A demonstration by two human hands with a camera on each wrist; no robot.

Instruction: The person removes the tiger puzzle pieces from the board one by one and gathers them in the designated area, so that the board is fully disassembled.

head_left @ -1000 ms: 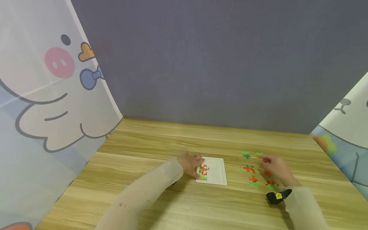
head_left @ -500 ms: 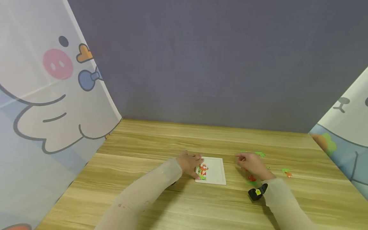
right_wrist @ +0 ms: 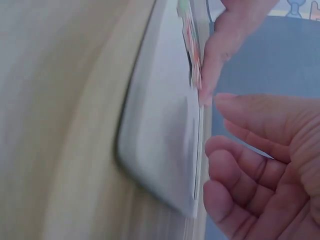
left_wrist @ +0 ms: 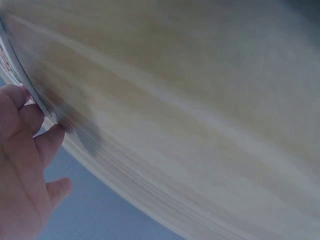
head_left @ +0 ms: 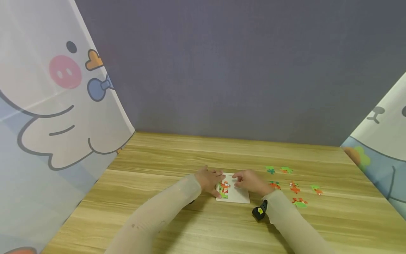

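My left hand (head_left: 209, 181), fingers spread, rests on the left edge of a square white puzzle tray (head_left: 239, 202); the left wrist view shows its fingertips at the tray's rim (left_wrist: 25, 80). Puzzle pieces (head_left: 225, 190) with an orange tiger and green ground lie in the tray's left part. Over the right part of the tray is my right hand (head_left: 252, 181), thumb and index finger close together and the other fingers curled. In the right wrist view, the right hand's fingertips (right_wrist: 220, 102) hover beside the tray surface (right_wrist: 165, 115). I cannot tell whether they hold a piece.
Several loose puzzle pieces lie right of the tray, among them a green one (head_left: 286, 170), an orange one (head_left: 294, 187) and an orange-and-green one (head_left: 299, 202). My right sleeve (head_left: 285, 211) crosses that area. A grey partition (head_left: 238, 70) stands behind the wooden table (head_left: 177, 155).
My right hand has moved left from the loose pieces to over the tray, uncovering pieces on the right. My left hand has stayed at the tray's left edge.
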